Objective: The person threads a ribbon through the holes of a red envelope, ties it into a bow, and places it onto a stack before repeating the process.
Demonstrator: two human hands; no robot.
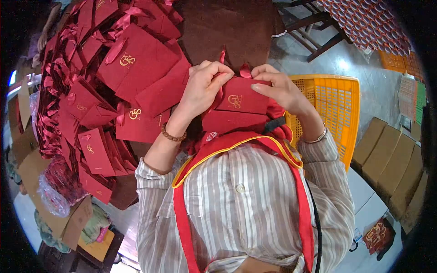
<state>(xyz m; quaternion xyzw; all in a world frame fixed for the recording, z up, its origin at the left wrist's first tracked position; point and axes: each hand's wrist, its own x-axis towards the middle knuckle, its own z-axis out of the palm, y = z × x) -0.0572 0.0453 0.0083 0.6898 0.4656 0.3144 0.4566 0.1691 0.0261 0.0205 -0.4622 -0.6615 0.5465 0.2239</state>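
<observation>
A small dark red paper bag with gold lettering lies in front of my chest, over the red apron. My left hand, wearing a beaded bracelet, pinches a red ribbon at the bag's upper left corner. At the upper right corner, my right hand grips the bag's edge, thumb on the front and fingers behind. A ribbon loop stands up between the two hands. The fingertips hide where the ribbon meets the bag.
Many similar red bags are piled on the brown-covered table at the left. A yellow plastic crate stands to the right. Cardboard boxes sit at the far right, and a dark wooden stand is at the upper right.
</observation>
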